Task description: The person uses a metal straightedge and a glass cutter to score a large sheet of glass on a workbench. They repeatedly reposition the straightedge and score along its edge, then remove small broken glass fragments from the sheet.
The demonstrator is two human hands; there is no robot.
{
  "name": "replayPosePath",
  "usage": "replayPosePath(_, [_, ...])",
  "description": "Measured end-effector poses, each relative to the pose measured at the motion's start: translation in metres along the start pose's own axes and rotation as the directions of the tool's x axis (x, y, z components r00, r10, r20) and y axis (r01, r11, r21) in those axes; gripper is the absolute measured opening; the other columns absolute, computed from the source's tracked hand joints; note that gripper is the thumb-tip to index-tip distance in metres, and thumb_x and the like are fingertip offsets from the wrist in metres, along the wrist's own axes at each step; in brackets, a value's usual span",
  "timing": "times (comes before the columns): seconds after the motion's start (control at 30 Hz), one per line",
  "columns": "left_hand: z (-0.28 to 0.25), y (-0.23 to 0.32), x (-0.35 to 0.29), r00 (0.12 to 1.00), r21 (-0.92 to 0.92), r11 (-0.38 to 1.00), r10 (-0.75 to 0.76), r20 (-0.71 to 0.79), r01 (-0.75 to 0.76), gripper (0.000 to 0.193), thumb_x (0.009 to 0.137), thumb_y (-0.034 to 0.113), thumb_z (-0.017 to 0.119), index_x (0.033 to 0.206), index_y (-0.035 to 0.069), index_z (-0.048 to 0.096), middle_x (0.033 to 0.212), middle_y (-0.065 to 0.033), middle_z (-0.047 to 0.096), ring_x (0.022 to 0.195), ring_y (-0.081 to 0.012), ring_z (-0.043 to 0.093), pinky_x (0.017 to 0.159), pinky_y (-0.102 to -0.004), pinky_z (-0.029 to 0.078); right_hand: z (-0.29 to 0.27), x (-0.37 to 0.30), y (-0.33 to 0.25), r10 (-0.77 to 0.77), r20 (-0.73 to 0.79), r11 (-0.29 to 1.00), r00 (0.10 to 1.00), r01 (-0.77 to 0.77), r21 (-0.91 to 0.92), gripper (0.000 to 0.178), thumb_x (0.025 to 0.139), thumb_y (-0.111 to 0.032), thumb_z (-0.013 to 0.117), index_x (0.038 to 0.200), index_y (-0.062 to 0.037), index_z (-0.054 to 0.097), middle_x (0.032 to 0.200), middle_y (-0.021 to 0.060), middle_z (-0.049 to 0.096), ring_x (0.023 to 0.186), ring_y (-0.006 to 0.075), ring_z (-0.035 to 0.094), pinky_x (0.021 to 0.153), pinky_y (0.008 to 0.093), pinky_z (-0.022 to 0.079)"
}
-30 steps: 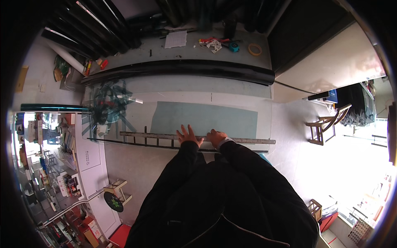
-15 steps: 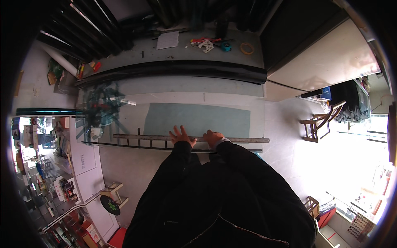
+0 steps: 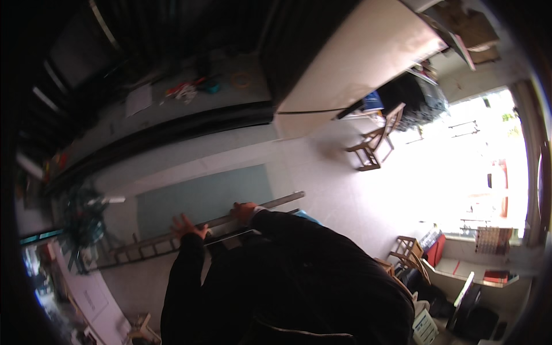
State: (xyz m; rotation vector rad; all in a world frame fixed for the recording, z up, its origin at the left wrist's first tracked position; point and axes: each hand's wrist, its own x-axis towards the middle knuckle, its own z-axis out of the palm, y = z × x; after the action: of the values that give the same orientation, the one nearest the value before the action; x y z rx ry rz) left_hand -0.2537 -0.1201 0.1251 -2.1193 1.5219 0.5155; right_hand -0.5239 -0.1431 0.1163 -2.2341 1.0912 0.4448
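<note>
"Straightedge (image 3: 282,200) first: where is it found?"

"It is laid slantwise along the near edge of the blue-grey sheet (image 3: 207,192), on the pale counter (image 3: 122,214), and both its ends are carried past the sheet's sides."

"How is it met by the left hand (image 3: 188,226)?"

"With the fingers spread; the hand is set down over the straightedge, nothing being clasped, and the fingertips are pointed toward the sheet."

"And by the right hand (image 3: 244,213)?"

"It is placed farther right along the bar, with the fingers bent. Whether the bar is gripped or only pressed cannot be told."

"What is seen farther out?"

"Dark teal scraps (image 3: 80,221) are heaped left of the sheet. Beyond it, a long black roll (image 3: 230,121) is stretched across."

"And past the roll?"

"White paper (image 3: 138,99) and a yellowish ring (image 3: 241,80) are left lying there, somewhat blurred. A wooden chair (image 3: 374,146) is stood off to the right."
</note>
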Motion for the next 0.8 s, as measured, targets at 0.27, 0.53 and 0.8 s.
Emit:
replayPosePath(0.27, [-0.015,0.007,0.002,0.992,0.059,0.996,-0.066,0.106,0.060,0.112,0.078,0.074,0.066,0.161,0.021,0.012,0.165,-0.0167,0.014,0.150,-0.0400,0.018,0.120,-0.0579,0.022,-0.023,-0.032,0.019,0.042,0.025,0.999,0.999,-0.043,0.034,0.034,0.090,-0.014,0.061,0.124,-0.0122,0.059,0.123,0.0137,0.056,0.108,0.0332,0.066,0.088,0.0440,0.057])
replayPosePath(0.53, [0.005,0.003,0.007,0.999,0.003,0.999,-0.048,0.013,0.048,0.114,0.073,0.072,0.070,0.160,0.020,0.016,0.166,-0.0188,0.009,0.151,-0.0435,0.012,0.120,-0.0618,0.016,-0.012,-0.050,0.051,0.011,0.006,0.998,1.000,-0.010,-0.056,0.036,0.087,-0.008,0.064,0.122,-0.0107,0.057,0.116,0.0130,0.056,0.104,0.0324,0.066,0.081,0.0425,0.058])
replayPosePath(0.8, [0.006,0.004,0.010,0.995,0.007,0.997,-0.076,0.066,0.076,0.116,0.074,0.075,0.068,0.161,0.021,0.013,0.166,-0.0158,0.002,0.149,-0.0470,0.012,0.121,-0.0591,0.018,-0.004,-0.061,0.077,0.027,-0.001,0.997,1.000,-0.027,-0.065,0.039,0.085,-0.007,0.065,0.123,-0.0133,0.059,0.117,0.0121,0.057,0.107,0.0310,0.066,0.081,0.0425,0.059])
